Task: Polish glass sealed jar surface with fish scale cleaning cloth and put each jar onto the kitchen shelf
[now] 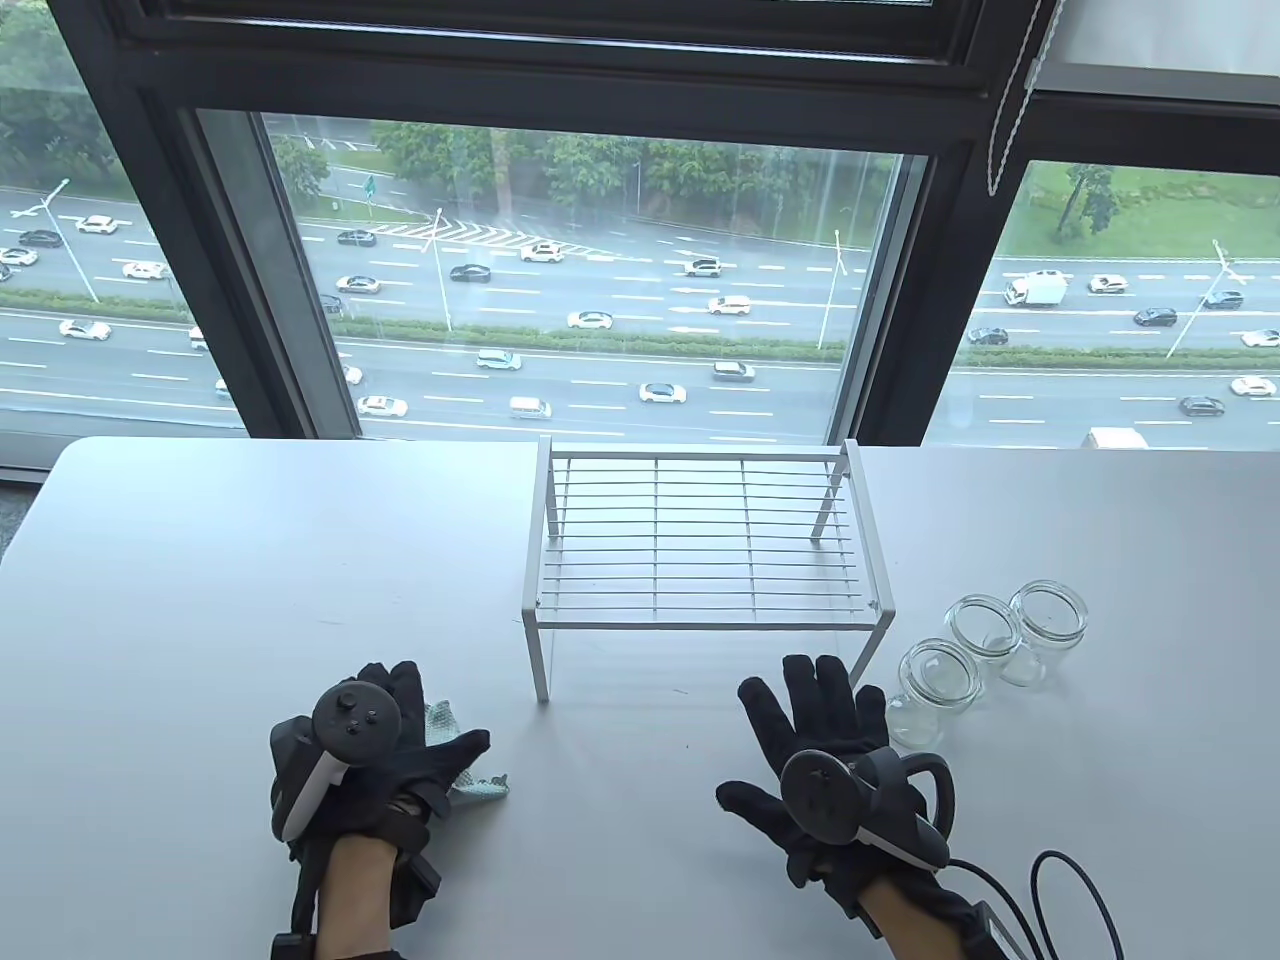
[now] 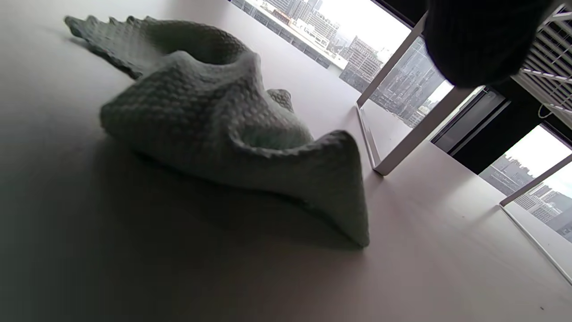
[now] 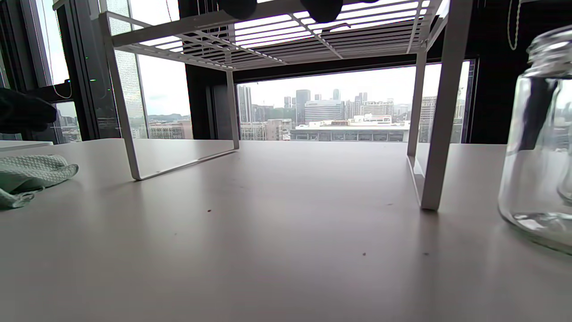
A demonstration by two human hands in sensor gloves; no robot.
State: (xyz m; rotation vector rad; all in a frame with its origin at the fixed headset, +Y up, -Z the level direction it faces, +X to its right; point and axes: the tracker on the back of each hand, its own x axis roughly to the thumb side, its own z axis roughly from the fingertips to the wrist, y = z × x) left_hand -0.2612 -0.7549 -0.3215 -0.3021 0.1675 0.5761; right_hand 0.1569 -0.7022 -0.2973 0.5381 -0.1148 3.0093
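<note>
A white wire kitchen shelf (image 1: 700,555) stands mid-table with nothing on it. Three clear glass jars stand upright to its right: the nearest (image 1: 935,690), the middle one (image 1: 985,630) and the farthest (image 1: 1045,615). The pale green fish scale cloth (image 1: 472,786) lies crumpled left of the shelf. My left hand (image 1: 415,715) hovers over the cloth with its fingers straight, not gripping it. In the left wrist view the cloth (image 2: 223,134) lies loose under one fingertip (image 2: 478,40). My right hand (image 1: 815,715) is spread, palm down, just left of the nearest jar (image 3: 536,147) and holds nothing.
The white table (image 1: 250,560) ends at a large window behind the shelf. A black cable (image 1: 1060,890) loops from my right wrist at the bottom right. The shelf's legs (image 3: 435,134) stand between my right hand and the table's middle.
</note>
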